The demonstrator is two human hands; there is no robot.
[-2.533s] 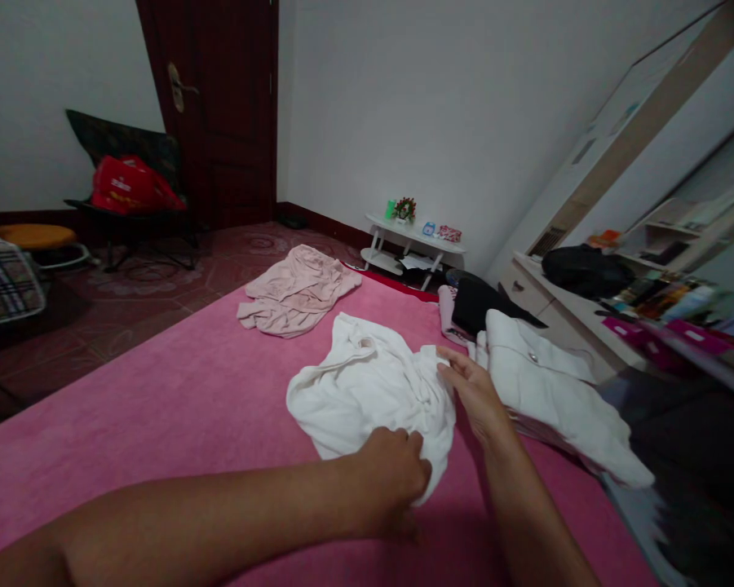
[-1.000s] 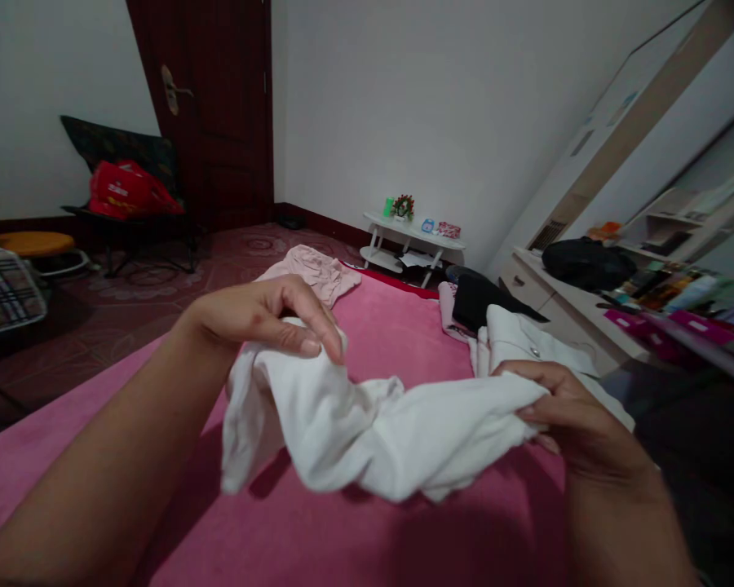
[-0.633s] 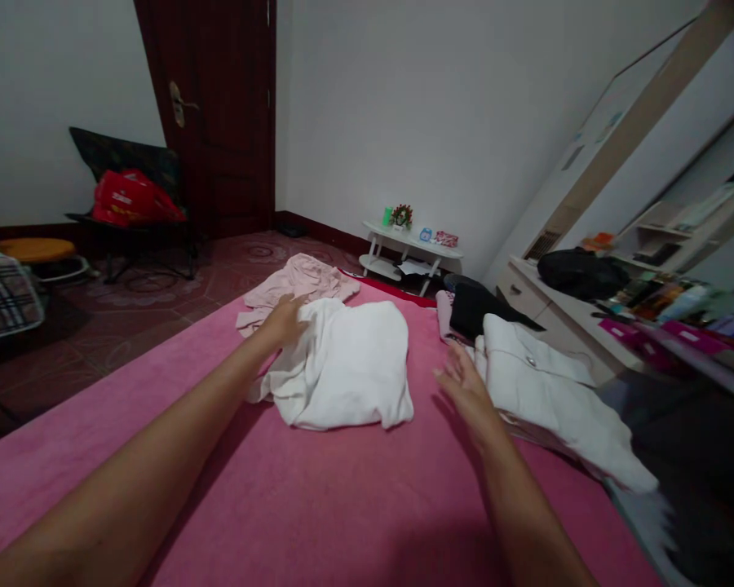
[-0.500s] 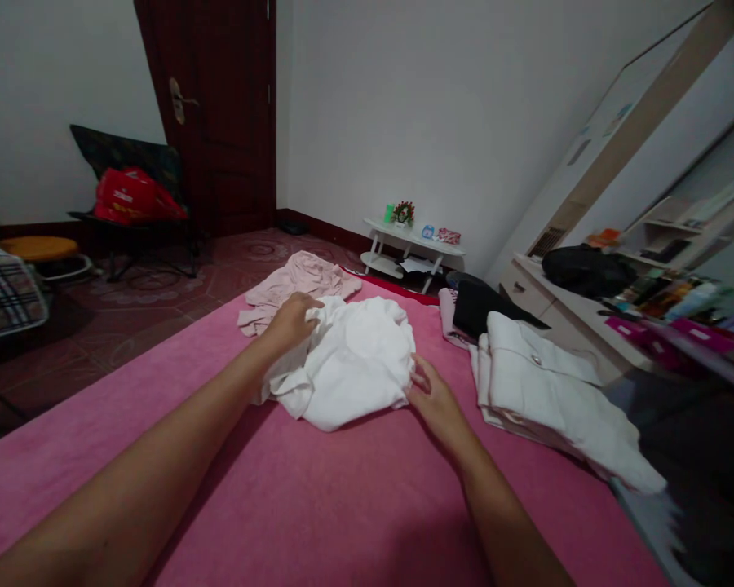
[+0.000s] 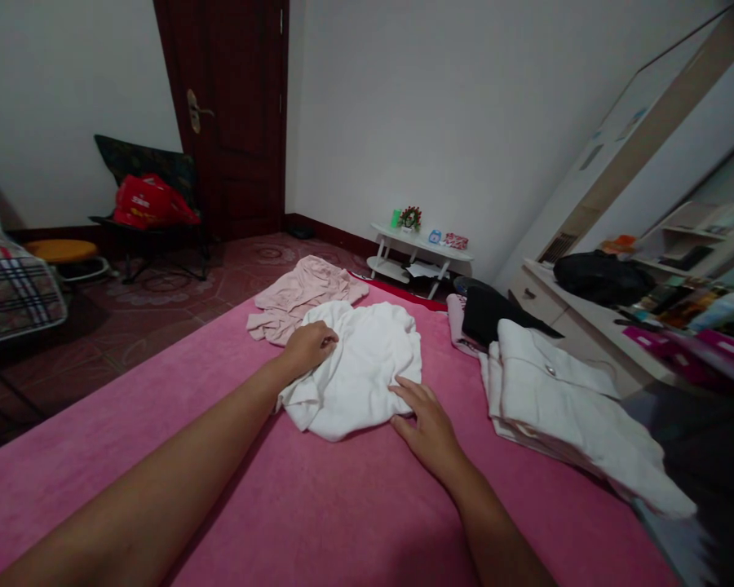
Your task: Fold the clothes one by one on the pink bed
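Observation:
A crumpled white garment [image 5: 360,367] lies in the middle of the pink bedcover [image 5: 318,505]. My left hand [image 5: 309,346] rests on its left edge with the fingers curled into the cloth. My right hand [image 5: 425,420] lies flat at the garment's near right corner, fingers stretched out on the fabric. A pale pink garment [image 5: 299,297] lies just behind the white one, touching it.
A folded white jacket [image 5: 563,399] sits at the right on the bedcover, with a black garment [image 5: 495,314] behind it. A low white table [image 5: 419,244] stands by the wall. A chair with a red bag [image 5: 150,204] is near the door. A cluttered dresser [image 5: 654,314] runs along the right.
The white garment was lifted and stretched between both hands, then set down farther away. Now my left hand grips its left edge and my right hand presses flat on its near corner.

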